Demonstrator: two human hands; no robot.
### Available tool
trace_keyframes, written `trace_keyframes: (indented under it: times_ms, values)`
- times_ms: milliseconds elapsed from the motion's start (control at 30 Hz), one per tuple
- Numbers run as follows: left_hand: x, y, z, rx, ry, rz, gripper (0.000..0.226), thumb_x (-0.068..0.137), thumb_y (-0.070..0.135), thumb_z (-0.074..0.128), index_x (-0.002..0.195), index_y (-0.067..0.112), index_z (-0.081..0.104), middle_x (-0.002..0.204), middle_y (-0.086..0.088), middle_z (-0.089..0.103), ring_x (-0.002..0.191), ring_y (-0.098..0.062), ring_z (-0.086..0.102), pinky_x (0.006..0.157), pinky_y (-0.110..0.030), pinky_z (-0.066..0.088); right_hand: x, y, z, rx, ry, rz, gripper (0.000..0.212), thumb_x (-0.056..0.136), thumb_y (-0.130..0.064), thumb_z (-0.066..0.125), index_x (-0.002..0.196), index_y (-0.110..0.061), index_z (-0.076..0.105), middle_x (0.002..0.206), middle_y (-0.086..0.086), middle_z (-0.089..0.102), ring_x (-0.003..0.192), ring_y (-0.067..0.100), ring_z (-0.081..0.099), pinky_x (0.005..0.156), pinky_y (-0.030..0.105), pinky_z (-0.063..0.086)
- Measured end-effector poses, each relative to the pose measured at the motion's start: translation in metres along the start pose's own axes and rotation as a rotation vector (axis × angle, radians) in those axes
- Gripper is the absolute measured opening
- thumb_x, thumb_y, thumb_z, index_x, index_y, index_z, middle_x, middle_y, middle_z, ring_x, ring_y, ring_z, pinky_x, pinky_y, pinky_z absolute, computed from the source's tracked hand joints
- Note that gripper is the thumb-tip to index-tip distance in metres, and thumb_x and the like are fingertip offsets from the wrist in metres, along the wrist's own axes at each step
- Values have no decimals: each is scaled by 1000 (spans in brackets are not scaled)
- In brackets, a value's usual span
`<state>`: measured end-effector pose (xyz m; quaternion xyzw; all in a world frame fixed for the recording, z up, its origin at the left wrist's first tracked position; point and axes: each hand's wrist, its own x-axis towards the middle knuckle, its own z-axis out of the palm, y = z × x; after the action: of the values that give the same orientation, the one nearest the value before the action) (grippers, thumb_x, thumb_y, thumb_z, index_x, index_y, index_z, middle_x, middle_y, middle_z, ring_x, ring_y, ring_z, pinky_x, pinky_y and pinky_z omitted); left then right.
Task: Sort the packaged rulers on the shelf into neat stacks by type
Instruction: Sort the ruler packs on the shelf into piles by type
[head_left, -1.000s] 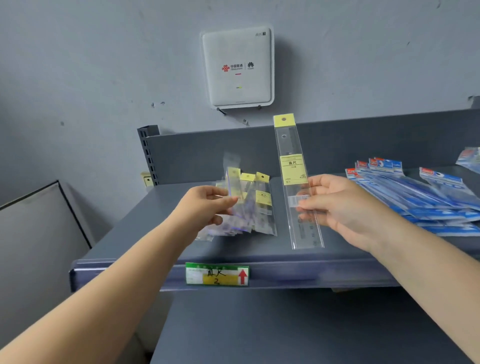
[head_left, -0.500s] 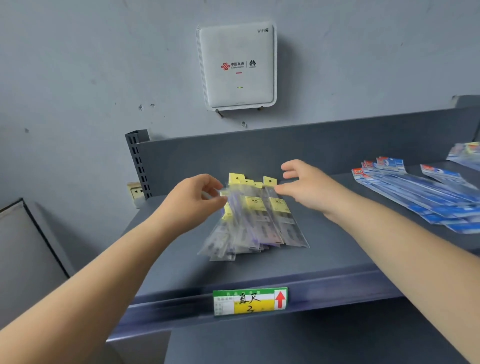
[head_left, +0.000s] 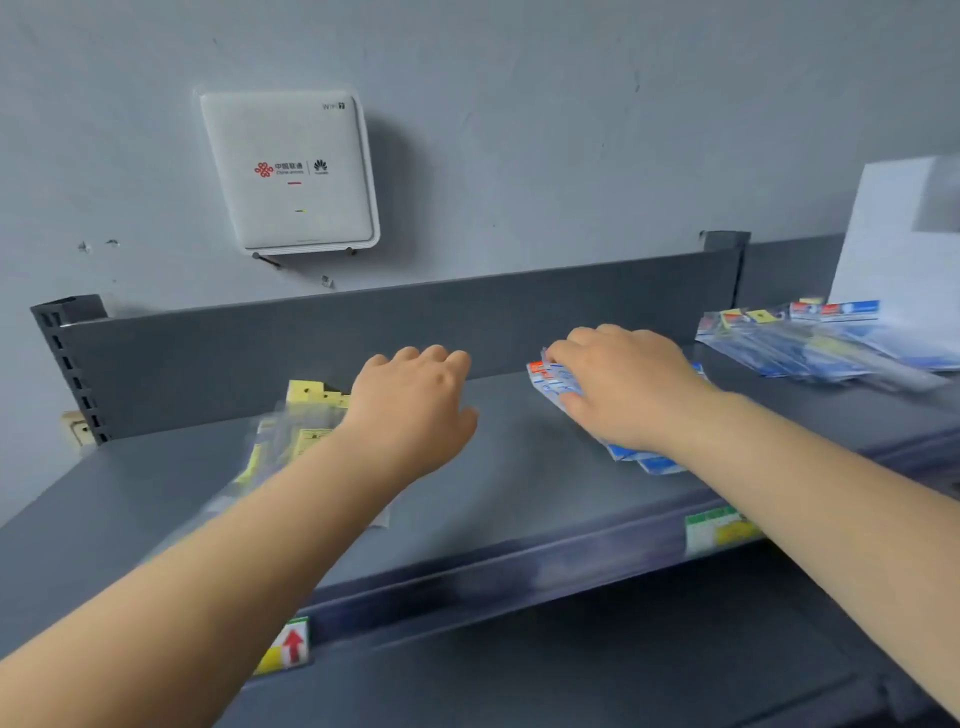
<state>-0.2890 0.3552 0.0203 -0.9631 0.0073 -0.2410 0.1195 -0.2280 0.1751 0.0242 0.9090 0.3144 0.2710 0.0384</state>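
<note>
A pile of clear ruler packs with yellow headers (head_left: 306, 431) lies on the left of the grey shelf (head_left: 498, 499), partly hidden by my left forearm. My left hand (head_left: 410, 410) hangs just right of that pile with fingers loosely bent and holds nothing. A stack of blue-and-red ruler packs (head_left: 550, 379) lies mid-shelf. My right hand (head_left: 623, 389) rests on top of it, fingers reaching over its far end. Most of that stack is covered by the hand and wrist.
A mixed heap of blue and yellow-header packs (head_left: 810, 343) lies at the far right, beside a white sheet (head_left: 904, 249) leaning on the wall. A white router box (head_left: 291, 171) hangs above the shelf's back panel (head_left: 363, 332). Price labels (head_left: 717, 530) sit on the front lip.
Both hands have left the yellow-header pile. My right hand moved right onto the blue packs, my left hand drifted right. The view swung right and the frame is blurred.
</note>
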Motion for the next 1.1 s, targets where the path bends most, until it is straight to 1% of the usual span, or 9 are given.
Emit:
trace_keyframes:
  times_ms: [67, 200, 367, 533, 700, 800, 867, 1000, 1100]
  values:
    - [13, 33, 0, 8, 16, 25, 40, 94, 42, 40, 127, 19, 43, 120, 2, 53, 111, -23, 50, 87, -32, 37, -14, 31, -1, -20, -12, 1, 32, 93, -29, 42, 123, -20, 47, 115, -1, 51, 108, 22, 49, 72, 31, 33]
    - [34, 104, 0, -19, 38, 56, 43, 94, 42, 39, 132, 21, 40, 122, 4, 54, 112, -22, 50, 86, -30, 37, -49, 90, -3, -13, -53, 15, 35, 93, -30, 42, 126, -20, 45, 117, 0, 51, 109, 23, 49, 81, 35, 41]
    - [57, 181, 2, -53, 14, 114, 44, 95, 41, 39, 133, 19, 39, 130, 1, 51, 121, -23, 46, 94, -33, 36, -89, 157, -1, -26, -121, 83, 37, 93, -34, 44, 126, -19, 46, 122, 0, 51, 116, 24, 46, 86, 38, 46]
    - [84, 252, 3, -57, -43, 165, 43, 94, 42, 39, 130, 18, 42, 131, -1, 50, 121, -24, 46, 96, -35, 36, -122, 223, 7, -48, -154, 150, 35, 92, -36, 46, 123, -19, 49, 121, 0, 52, 117, 23, 45, 86, 35, 39]
    - [115, 295, 9, -72, -86, 209, 41, 94, 45, 40, 124, 17, 44, 122, 0, 53, 117, -24, 48, 94, -35, 36, -139, 275, 18, -29, -194, 232, 37, 92, -38, 45, 125, -20, 47, 124, -1, 50, 117, 22, 44, 78, 33, 36]
    - [135, 316, 15, -81, -123, 232, 40, 95, 44, 39, 124, 16, 44, 122, -1, 53, 118, -24, 47, 93, -35, 35, -144, 300, 29, 2, -228, 270, 36, 91, -38, 45, 122, -20, 48, 121, -1, 51, 114, 23, 46, 84, 36, 43]
    - [149, 327, 21, -76, -136, 253, 41, 95, 43, 40, 125, 16, 44, 124, -2, 53, 118, -24, 47, 94, -35, 36, -143, 315, 37, 20, -243, 289, 37, 91, -38, 46, 124, -20, 47, 122, -2, 51, 114, 23, 47, 85, 38, 45]
    - [180, 345, 30, -101, -159, 281, 44, 95, 45, 39, 130, 17, 42, 128, -2, 51, 121, -24, 46, 93, -35, 37, -131, 348, 53, 66, -256, 319, 42, 91, -39, 46, 131, -25, 43, 130, -1, 49, 119, 22, 46, 88, 36, 45]
    - [204, 358, 38, -125, -169, 299, 46, 95, 47, 39, 132, 19, 42, 130, -1, 50, 121, -24, 46, 92, -35, 38, -120, 373, 71, 130, -275, 358, 42, 91, -38, 48, 130, -26, 44, 131, -2, 49, 118, 21, 48, 88, 34, 45]
